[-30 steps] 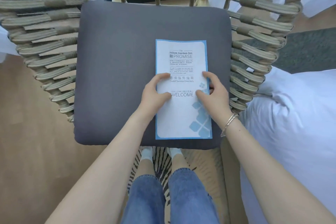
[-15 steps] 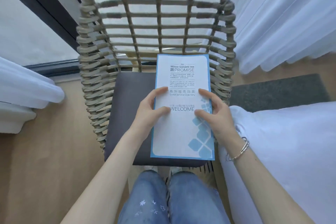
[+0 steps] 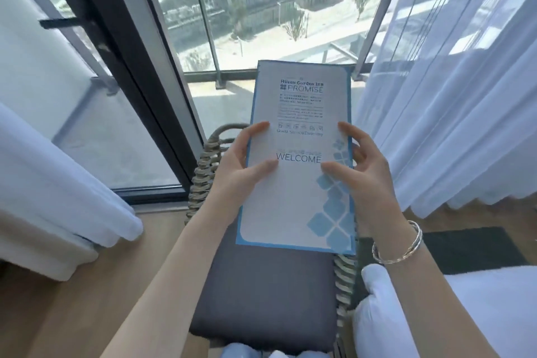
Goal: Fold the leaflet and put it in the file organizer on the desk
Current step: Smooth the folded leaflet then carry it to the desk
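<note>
Here, in the head view, the leaflet [image 3: 299, 160] is held up in the air above the grey seat cushion [image 3: 261, 299] of a woven chair [image 3: 203, 171], its printed front facing the camera; the left hand [image 3: 238, 171] pinches its left edge, thumb on the front; the right hand [image 3: 366, 180] grips the right edge likewise, a bracelet [image 3: 401, 250] at the wrist; a window [image 3: 247, 9] and sheer curtain [image 3: 450, 81] stand behind.

The leaflet [image 3: 299, 183] carries the only legible print. Heading at top: "Hilton Garden Inn PROMISE". Mid-page: a line of Chinese characters, blurred, above "Guest Service Directory". Below that, in large capitals: "WELCOME". The small paragraphs under the heading cannot be read.
</note>
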### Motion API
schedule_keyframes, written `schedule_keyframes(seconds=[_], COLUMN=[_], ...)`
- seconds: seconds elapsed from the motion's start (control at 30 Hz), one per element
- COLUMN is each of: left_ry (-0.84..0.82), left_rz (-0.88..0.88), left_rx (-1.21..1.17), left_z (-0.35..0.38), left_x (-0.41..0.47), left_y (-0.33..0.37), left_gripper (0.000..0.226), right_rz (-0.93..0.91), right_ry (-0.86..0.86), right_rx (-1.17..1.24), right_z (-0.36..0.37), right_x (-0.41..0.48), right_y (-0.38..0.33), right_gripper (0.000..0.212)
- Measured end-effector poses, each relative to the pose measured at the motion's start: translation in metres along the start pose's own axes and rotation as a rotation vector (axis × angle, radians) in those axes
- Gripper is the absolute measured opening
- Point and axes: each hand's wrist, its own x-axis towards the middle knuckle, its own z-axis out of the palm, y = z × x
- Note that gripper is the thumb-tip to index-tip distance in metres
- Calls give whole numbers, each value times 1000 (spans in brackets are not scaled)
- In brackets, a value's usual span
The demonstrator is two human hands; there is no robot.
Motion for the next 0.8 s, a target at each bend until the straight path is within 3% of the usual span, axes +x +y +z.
schedule_keyframes(seconds=[0.37, 0.8], left_ry=[317, 1101], left_rz=[-52, 54], left_rx=[28, 8], left_z=[-48, -172], left_x=[-67, -263], left_y=[-7, 24], left_gripper=[51, 52], right_rz=[115, 219], right_ry=[-257, -949], right_rx=[-10, -47], right_z=[60, 288], right_x=[-9, -98], right_y=[21, 30], right_gripper=[68, 66])
